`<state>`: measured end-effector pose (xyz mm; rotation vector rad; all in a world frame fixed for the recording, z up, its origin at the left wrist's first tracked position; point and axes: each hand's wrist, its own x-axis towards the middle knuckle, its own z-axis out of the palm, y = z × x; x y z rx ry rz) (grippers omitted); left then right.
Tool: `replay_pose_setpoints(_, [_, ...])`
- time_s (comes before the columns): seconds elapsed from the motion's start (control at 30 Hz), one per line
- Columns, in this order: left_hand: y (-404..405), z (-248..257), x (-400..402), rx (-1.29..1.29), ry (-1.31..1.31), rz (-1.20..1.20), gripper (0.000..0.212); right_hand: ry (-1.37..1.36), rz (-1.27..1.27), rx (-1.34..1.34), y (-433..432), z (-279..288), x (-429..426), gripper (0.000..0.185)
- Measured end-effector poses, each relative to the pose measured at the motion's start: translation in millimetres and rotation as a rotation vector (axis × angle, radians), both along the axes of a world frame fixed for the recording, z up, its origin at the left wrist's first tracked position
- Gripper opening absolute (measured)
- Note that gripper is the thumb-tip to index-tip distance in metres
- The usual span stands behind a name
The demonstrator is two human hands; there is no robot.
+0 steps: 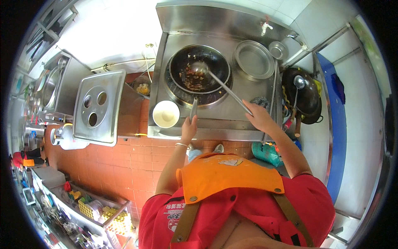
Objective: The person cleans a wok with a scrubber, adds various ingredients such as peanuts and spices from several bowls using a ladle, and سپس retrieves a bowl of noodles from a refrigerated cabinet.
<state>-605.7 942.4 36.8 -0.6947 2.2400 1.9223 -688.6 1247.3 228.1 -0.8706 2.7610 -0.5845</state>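
A black wok (217, 81) sits on the burner of a stainless steel stove, its handle pointing at me. My left hand (189, 126) is closed around that handle. My right hand (258, 115) grips the long handle of a metal ladle (228, 91), whose bowl rests inside the wok among small browned pieces of food (190, 81). A white bowl (166, 114) stands on the stove's front left corner, beside my left hand. To the wok's right is a round metal basin (255, 60), and a smaller metal bowl (278, 50) stands beyond it. A scouring pad (260, 102) lies behind my right hand.
A second wok (306, 102) with a ladle hangs or leans at the right. A steel cabinet top (99, 133) with round holes is at the left, a gas cylinder (70, 140) next to it. Egg trays (116, 218) are at lower left. A tap (265, 28) juts from the backsplash.
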Motion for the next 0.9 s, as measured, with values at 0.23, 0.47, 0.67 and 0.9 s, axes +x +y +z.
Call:
replay_pose_setpoints(0.23, [1.0,-0.1,1.5,0.022,-0.023,0.014,0.049,-0.104,0.024,0.139,-10.4,45.1,19.9,0.056])
replay_pose_setpoints(0.47, [5.4,6.6,-1.7,0.057,-0.038,0.013,0.047,0.077,-0.05,0.103,-30.2,-15.1,-32.3,0.054])
replay_pose_setpoints(0.67, [-1.0,5.3,1.3,-0.002,-0.058,0.023,0.049,-0.137,0.04,0.318,-10.3,92.2,33.5,0.056])
replay_pose_setpoints(0.9, [1.9,1.6,-3.1,-0.036,-0.016,-0.013,0.054,0.084,-0.114,0.252,-25.0,7.4,-23.8,0.055])
